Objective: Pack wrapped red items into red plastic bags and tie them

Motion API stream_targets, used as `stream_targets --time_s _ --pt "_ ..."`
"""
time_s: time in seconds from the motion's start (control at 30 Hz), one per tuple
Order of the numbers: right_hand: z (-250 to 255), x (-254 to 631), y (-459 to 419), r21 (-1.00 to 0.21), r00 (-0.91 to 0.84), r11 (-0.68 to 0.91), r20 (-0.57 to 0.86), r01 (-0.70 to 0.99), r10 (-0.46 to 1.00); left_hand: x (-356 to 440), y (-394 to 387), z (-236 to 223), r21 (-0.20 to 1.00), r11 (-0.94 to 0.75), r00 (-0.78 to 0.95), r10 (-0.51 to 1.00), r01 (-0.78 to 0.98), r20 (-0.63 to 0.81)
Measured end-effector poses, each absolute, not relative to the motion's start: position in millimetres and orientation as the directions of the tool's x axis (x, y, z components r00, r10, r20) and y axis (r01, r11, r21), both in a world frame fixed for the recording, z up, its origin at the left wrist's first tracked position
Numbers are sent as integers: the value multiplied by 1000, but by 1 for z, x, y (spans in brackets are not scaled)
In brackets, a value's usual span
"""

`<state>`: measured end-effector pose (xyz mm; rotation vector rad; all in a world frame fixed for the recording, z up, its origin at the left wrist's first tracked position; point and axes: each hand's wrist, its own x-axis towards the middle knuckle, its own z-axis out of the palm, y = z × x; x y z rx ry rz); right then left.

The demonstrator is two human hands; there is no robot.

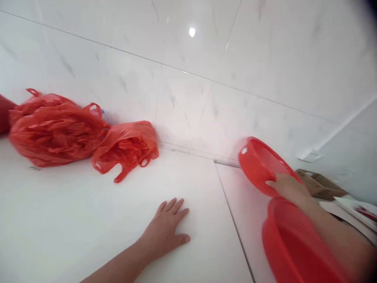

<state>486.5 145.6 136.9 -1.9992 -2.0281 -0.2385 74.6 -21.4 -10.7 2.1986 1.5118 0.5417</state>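
My left hand (167,228) lies flat on the white surface (88,220), fingers spread, holding nothing. On the right, my right hand (287,188) grips a red plastic basin (256,169) by its side, thumb on the outside and the other fingers hidden. The basin is tilted against the tiled wall. Below it, nearer to me, stands a second red plastic container (282,243) with ribbed inner walls, partly covered by my right forearm.
Two crumpled red plastic bags (59,133) (126,145) rest along the marbled tile wall (176,98) at left. A seam (232,216) divides the white surface. Behind my right arm are a brown box (321,184) and some white items (353,212).
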Motion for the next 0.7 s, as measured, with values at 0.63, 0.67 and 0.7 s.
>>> stream_targets --time_s 0.63,0.67,0.7 --pt "124 378 25 315 -630 587 46 745 775 64 -13 0 802 -318 -311 800 506 513" --pt "126 376 17 301 -639 600 42 741 768 61 -13 3 787 -360 -328 762 502 558" --pt "127 376 9 281 -644 609 47 742 764 59 -14 5 775 -392 -328 742 495 585"
